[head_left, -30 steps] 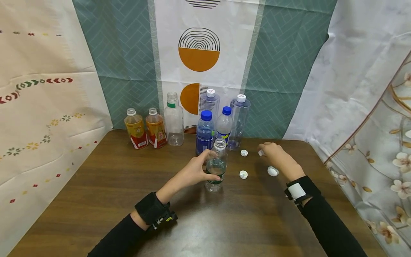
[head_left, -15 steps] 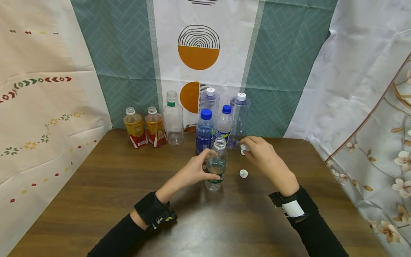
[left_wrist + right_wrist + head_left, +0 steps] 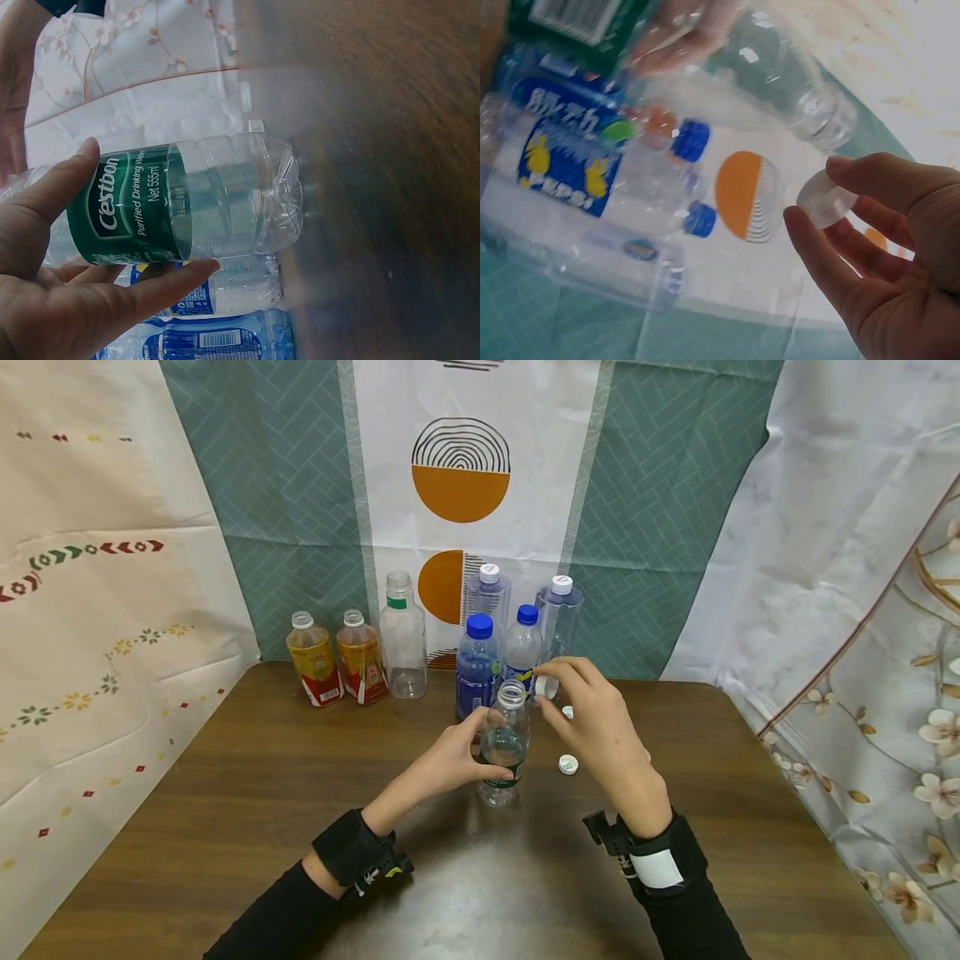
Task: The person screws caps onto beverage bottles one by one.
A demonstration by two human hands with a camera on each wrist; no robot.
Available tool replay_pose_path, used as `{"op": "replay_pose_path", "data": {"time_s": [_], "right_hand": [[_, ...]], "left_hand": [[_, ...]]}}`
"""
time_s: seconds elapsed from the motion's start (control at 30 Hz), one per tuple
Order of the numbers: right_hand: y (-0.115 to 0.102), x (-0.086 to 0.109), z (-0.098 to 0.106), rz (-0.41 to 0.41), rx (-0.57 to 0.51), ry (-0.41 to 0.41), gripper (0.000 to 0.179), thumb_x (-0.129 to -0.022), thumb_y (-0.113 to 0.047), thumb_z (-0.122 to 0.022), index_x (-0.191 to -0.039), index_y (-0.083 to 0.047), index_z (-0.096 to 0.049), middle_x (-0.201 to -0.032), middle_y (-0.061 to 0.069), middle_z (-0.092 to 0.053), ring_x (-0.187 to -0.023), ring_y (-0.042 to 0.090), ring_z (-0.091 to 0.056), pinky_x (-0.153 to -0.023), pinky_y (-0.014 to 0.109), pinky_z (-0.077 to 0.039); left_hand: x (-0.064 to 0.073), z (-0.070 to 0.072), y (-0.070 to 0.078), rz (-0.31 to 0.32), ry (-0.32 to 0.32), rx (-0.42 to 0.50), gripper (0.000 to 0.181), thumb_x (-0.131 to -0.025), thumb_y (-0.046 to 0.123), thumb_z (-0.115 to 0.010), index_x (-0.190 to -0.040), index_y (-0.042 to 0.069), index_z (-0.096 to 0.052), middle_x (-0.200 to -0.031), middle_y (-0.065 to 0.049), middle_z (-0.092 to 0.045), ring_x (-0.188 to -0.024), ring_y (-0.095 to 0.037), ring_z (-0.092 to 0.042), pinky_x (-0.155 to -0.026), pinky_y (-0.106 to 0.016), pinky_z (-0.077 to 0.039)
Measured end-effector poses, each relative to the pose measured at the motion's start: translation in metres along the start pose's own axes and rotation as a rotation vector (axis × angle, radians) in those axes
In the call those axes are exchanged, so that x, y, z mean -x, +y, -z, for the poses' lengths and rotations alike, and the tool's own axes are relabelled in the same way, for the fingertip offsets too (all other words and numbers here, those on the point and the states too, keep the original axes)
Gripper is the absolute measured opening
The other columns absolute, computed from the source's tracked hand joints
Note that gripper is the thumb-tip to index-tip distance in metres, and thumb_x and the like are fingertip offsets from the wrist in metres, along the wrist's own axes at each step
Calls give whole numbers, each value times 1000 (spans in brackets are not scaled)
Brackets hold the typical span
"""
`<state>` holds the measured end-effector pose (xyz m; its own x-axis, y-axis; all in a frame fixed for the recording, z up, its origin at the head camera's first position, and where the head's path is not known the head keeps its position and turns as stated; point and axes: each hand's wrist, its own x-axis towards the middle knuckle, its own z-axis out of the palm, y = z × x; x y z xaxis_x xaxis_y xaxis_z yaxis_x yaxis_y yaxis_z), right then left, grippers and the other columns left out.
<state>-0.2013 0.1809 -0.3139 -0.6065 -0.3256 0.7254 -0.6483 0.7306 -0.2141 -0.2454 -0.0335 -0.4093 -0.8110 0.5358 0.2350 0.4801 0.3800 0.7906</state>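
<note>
Roughly half the capping seems done, as I judge it from my end, taking the green-labelled bottle (image 3: 501,781) as my landmark on the worktop (image 3: 225,827). Behind it, the blue-drink bottle (image 3: 474,683), the Pepsi bottle (image 3: 522,647) and two tall clear bottles (image 3: 489,602) all have their tops on. Well to its left, I see a bare mouth on the green-necked bottle (image 3: 408,643), and the two juice bottles (image 3: 318,668) look uncapped too, so those I count as left over. The green-labelled bottle itself stands upright with nothing on its mouth. To its right lies one loose cap (image 3: 567,765); a second loose cap (image 3: 567,712) sits farther back, partly hidden from me by the hand. There is also a pale sliver (image 3: 648,756) farther to the right, too covered to identify.

My left grip (image 3: 450,756) curves round the middle of the green-labelled bottle, spread about as wide as its body, with the thumb across the label and the fingers on the opposite side. My right grip (image 3: 600,718) pinches a white cap (image 3: 547,686), thumb and fingertips brought in to the cap's width. That white cap is tilted, just to the right of the bottle's mouth and apart from it. The right wrist view is blurred, so I cannot tell how its threads face.
</note>
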Motion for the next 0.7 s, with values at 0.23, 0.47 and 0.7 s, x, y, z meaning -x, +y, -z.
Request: {"op": "replay_pose_path", "data": {"time_s": [0.23, 0.47, 0.7], "right_hand": [[-13, -3, -4, 17, -92, 131, 33, -85, 0, -81, -116, -2, -70, -119, 16, -64, -91, 26, -65, -77, 37, -59], [-16, -3, -18, -23, -288, 276, 29, -84, 1, -82, -110, 0, -68, -117, 13, -66, -110, 23, -66, -93, 27, -56], [-14, -1, -34, -70, -398, 244, 26, -86, -3, -81, -108, -1, -67, -122, 11, -66, -114, 21, -65, -95, 36, -56]], "left_hand": [[1, 0, -1, 2, -6, 9, 70, -81, 18, -89, -135, 7, -45, -137, -13, -58, -124, -33, -59, -97, -45, -55], [1, 0, 0, 11, -9, 7, 71, -81, 18, -89, -136, 7, -45, -138, -13, -58, -125, -35, -59, -98, -47, -55], [2, 1, 3, 13, -14, 16, 68, -82, 18, -88, -134, 9, -44, -139, -11, -57, -128, -34, -57, -102, -49, -52]]}}
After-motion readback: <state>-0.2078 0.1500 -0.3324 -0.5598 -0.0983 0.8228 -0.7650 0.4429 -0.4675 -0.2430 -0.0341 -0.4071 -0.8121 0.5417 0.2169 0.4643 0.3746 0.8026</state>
